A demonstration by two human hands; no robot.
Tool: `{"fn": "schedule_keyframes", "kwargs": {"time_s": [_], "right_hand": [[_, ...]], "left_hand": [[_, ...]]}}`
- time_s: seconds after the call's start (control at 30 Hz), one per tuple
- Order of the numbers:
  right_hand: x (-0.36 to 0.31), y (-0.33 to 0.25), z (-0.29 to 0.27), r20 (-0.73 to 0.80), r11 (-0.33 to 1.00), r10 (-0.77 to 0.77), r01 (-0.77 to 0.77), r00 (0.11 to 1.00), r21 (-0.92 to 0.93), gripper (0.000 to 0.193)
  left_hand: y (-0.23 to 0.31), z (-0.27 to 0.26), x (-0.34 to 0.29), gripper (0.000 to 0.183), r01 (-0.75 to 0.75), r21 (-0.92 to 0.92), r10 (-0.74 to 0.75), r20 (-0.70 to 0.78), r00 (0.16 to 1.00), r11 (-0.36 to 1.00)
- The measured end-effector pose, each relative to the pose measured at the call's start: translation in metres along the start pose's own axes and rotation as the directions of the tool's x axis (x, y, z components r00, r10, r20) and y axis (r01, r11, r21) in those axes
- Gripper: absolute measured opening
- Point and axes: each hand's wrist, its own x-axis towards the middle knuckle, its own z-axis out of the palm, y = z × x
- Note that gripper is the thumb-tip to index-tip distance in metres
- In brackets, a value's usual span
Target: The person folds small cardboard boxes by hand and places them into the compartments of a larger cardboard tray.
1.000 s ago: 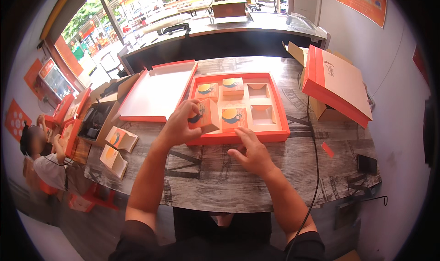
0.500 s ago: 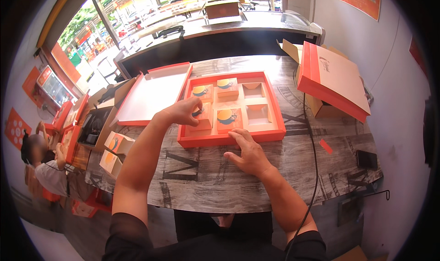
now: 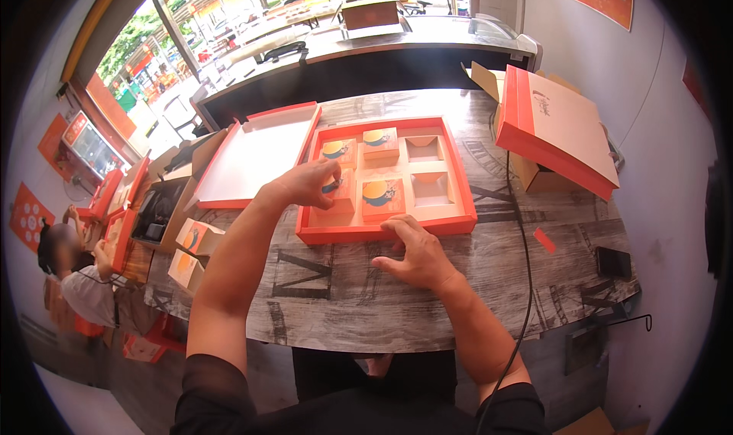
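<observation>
A red-rimmed gift box base (image 3: 460, 225) lies on the table in front of me, divided into compartments. Small square boxes fill its left and middle columns, among them a back-middle one (image 3: 379, 142), a front-middle one (image 3: 382, 198) and a back-left one (image 3: 337, 153). Two compartments on the right (image 3: 431, 190) hold no box. My left hand (image 3: 304, 185) is curled over the front-left small box (image 3: 345, 194), thumb and fingers gripping its top and partly hiding it. My right hand (image 3: 418, 256) is open, fingertips at the base's front wall and thumb stretched left.
A white-lined lid (image 3: 256, 156) lies behind left. Two more small boxes (image 3: 187, 270) sit by my left forearm. At right are a closed red gift box (image 3: 561, 130) on a carton, a black cable (image 3: 527, 282), a red slip (image 3: 544, 240) and a phone (image 3: 613, 263). Another person (image 3: 88, 290) works at far left.
Very little differs. My left hand stays on the front-left small box and my right hand stays at the base's front wall; the view has shifted slightly.
</observation>
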Motion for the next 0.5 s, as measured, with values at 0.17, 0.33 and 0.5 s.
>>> {"fn": "schedule_keyframes", "kwargs": {"time_s": [0.17,0.33,0.5], "right_hand": [[-0.002,0.001,0.000,0.002,1.000,0.006,-0.006,1.000,-0.009,0.065],[-0.001,0.001,-0.001,0.009,1.000,0.005,-0.005,1.000,0.009,0.063],[0.000,-0.002,-0.002,0.018,0.997,0.053,-0.054,0.998,0.056,0.060]], "left_hand": [[-0.005,0.008,-0.001,0.053,-0.036,0.001,0.036,-0.009,0.999,0.999],[-0.007,0.026,-0.010,0.052,-0.071,0.017,0.072,-0.068,0.995,0.997],[0.001,0.055,-0.027,0.049,-0.169,0.104,0.195,-0.358,0.913,0.980]]}}
